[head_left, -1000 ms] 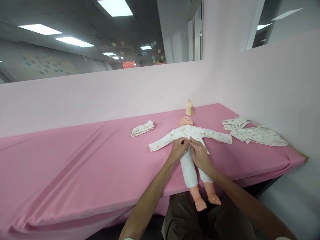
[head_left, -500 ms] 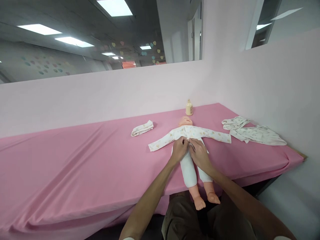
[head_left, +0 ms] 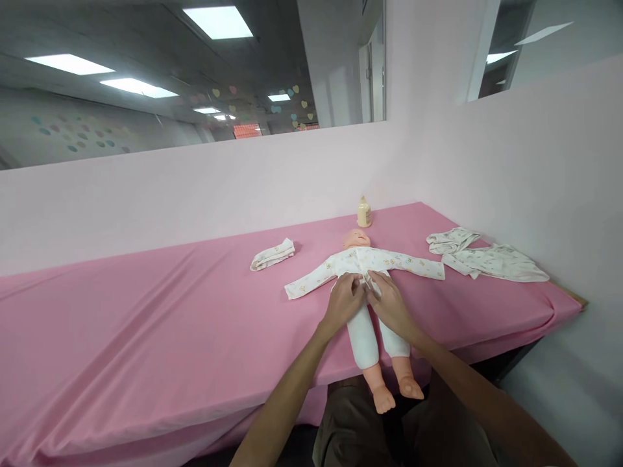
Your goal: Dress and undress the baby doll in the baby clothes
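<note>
A baby doll (head_left: 355, 239) lies on its back on the pink table (head_left: 146, 324), its bare feet hanging over the front edge. It wears a white printed top (head_left: 370, 261) with the sleeves spread out sideways, and white trousers (head_left: 363, 331). My left hand (head_left: 343, 301) and my right hand (head_left: 387, 303) meet at the doll's waist. Both pinch the lower front edges of the top, fingers closed on the cloth.
A small cream bottle (head_left: 364, 213) stands behind the doll's head near the pink wall. A folded white cloth (head_left: 272, 254) lies to the left. A heap of printed baby clothes (head_left: 487, 261) lies at the right, close to the table's end.
Both hands have slid a little down the front of the top, from the chest toward the waist. The view has shifted slightly.
</note>
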`<action>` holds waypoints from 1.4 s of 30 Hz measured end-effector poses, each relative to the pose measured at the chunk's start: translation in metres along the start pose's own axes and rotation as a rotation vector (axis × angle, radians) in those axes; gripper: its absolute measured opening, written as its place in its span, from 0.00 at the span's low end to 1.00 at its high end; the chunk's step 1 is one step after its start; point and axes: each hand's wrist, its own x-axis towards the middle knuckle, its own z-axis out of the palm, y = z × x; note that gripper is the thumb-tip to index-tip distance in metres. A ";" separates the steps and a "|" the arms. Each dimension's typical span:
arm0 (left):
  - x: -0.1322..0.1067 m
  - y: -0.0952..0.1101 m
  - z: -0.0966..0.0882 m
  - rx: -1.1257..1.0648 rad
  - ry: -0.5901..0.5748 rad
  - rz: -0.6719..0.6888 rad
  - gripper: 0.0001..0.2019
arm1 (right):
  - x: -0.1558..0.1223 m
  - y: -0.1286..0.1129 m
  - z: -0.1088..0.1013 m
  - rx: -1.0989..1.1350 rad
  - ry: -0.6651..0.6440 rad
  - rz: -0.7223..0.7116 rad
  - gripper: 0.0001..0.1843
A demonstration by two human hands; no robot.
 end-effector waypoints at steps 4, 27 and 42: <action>-0.027 -0.001 -0.002 0.261 0.040 0.201 0.12 | -0.014 0.009 -0.010 -0.156 -0.020 -0.072 0.22; -0.044 -0.058 -0.038 0.596 -0.092 0.298 0.15 | -0.024 0.031 -0.061 -0.110 -0.290 -0.079 0.17; 0.065 -0.064 -0.049 -0.078 -0.029 -0.229 0.11 | 0.053 0.062 -0.050 -0.251 -0.071 0.060 0.11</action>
